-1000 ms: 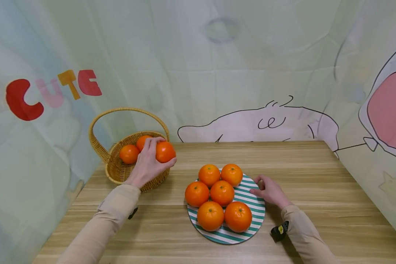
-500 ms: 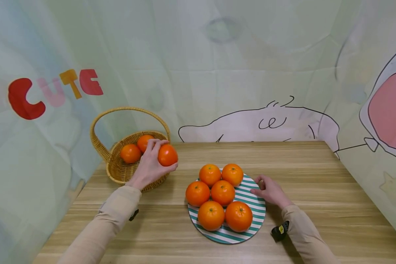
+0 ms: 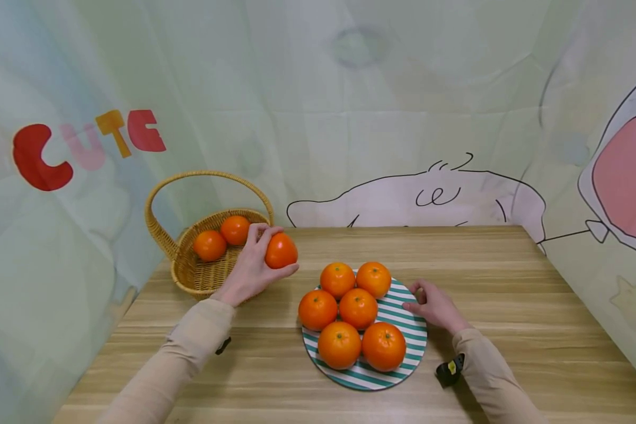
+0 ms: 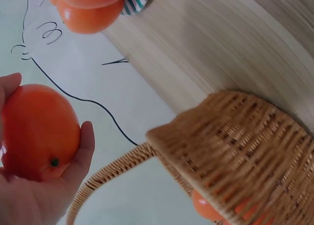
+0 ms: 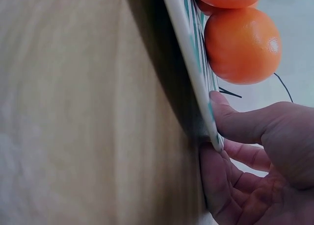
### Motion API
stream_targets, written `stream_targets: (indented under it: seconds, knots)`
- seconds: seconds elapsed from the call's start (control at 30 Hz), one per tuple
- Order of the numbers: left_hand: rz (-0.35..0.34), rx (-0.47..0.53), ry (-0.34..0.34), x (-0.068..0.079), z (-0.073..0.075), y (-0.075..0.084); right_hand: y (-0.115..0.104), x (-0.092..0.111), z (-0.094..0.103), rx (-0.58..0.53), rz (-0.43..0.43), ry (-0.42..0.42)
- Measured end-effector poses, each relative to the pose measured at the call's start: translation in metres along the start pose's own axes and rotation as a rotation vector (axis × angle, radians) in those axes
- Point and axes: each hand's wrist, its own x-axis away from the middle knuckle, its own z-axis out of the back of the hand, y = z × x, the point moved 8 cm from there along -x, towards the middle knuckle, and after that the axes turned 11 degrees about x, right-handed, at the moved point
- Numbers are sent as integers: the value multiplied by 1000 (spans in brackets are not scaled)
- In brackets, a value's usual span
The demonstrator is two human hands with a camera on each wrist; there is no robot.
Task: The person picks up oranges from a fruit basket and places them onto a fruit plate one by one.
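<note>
My left hand (image 3: 251, 265) grips an orange (image 3: 282, 250) by its sides, in the air just right of the wicker basket (image 3: 206, 277). The left wrist view shows thumb and fingers curled round this orange (image 4: 41, 129), its green stem end toward the camera. On the striped green-and-white plate (image 3: 403, 315), several oranges (image 3: 357, 309) sit grouped to the left and front. My right hand (image 3: 436, 307) pinches the plate's right rim; in the right wrist view the thumb (image 5: 240, 122) lies on top and fingers are at the underside.
Two more oranges (image 3: 209, 245) lie inside the basket, whose tall arched handle (image 3: 206, 173) rises over it. The wooden table (image 3: 456, 253) meets a printed curtain (image 3: 307, 118) at the back. A small black device (image 3: 449, 371) is at the right wrist.
My left hand has carried its orange rightward, from over the basket's right edge to beyond it, toward the plate. The right hand and the plate have stayed in place.
</note>
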Motion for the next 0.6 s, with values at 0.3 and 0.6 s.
stream_targets:
  seconds: [0.3, 0.6]
  knots:
    - [-80, 108, -92, -2, -25, 23, -2, 1, 1, 6, 6, 7]
    - [-176, 195, -207, -4, -45, 44, -7, 4, 5, 45, 35, -2]
